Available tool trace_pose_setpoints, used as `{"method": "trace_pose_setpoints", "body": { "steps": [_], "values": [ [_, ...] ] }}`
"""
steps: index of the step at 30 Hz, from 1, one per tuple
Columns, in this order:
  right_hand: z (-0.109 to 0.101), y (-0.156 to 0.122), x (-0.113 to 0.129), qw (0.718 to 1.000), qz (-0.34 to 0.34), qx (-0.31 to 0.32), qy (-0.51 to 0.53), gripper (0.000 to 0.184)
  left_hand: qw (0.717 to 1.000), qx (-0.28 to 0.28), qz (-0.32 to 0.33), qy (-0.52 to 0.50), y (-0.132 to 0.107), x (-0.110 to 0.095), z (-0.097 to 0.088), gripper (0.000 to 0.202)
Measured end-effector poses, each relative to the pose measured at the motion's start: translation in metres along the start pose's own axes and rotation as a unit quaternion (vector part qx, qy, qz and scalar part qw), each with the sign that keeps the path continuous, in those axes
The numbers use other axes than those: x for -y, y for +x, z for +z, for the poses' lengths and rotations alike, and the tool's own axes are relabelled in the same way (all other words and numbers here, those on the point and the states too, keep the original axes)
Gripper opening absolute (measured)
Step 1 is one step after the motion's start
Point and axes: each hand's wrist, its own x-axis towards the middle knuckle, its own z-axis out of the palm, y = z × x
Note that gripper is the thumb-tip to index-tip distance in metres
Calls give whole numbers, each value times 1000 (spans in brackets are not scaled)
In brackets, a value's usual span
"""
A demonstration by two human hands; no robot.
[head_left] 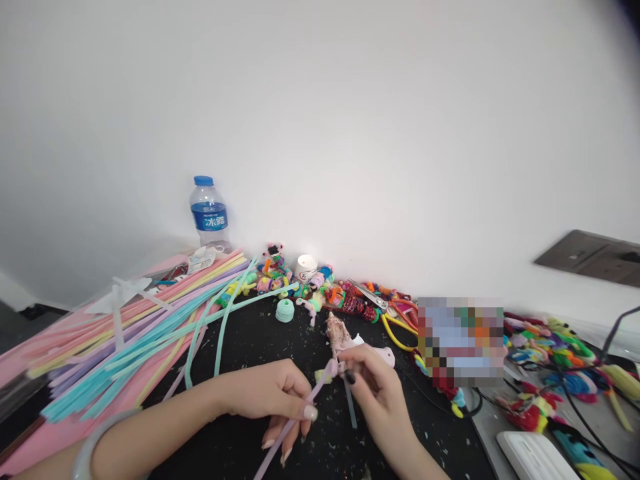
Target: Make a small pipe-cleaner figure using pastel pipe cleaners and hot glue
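Note:
A lilac pipe cleaner (273, 457) runs diagonally over the black tabletop. My left hand (280, 400) pinches it between thumb and fingers. Its upper end bends into a small loop at the fingertips of my right hand (377, 393), which are closed on it. A small pale yellow piece (323, 377) shows beside the loop. Partly hidden behind my right hand lie a pale pink object (387, 357) and a brownish, crinkled piece (337, 330). A thin grey stick (351, 405) is below the right fingertips. A mint-green coil (285, 311) sits farther back.
Bundles of pastel pipe cleaners (150, 333) spread across the left. A water bottle (209, 213) stands by the wall. Scissors (397, 333) lie among colourful twisted figures (345, 297) behind my hands. A white cup (307, 267) stands there too. Cables and a white box (533, 457) are at right.

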Motion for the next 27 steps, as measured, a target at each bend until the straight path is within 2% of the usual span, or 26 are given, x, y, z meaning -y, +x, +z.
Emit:
{"method": "trace_pose_setpoints", "body": {
  "steps": [4,7,9,13,17,19,24,27],
  "values": [
    [-14,7,-15,990,-10,-92,-107,23,998,-48,38,-13,0,-3,2,31],
    [-20,13,-27,972,-39,-101,-209,18,994,-83,60,-32,1,-1,3,32],
    [-22,15,-32,967,-41,-98,-232,21,992,-104,65,-40,2,-1,3,33],
    [-23,16,-34,963,-38,-79,-256,26,983,-156,82,-60,3,-1,2,36],
    [-24,17,-36,960,-23,-61,-274,15,967,-202,120,-99,4,-1,-3,34],
    [-25,17,-38,960,-16,-75,-271,14,961,-214,132,-111,4,-1,-6,32],
    [-27,16,-40,957,-8,-100,-271,30,957,-226,139,-119,4,-2,-6,30],
    [-28,16,-38,957,-8,-114,-266,30,956,-227,140,-121,4,-4,-5,29]
  ]
}}
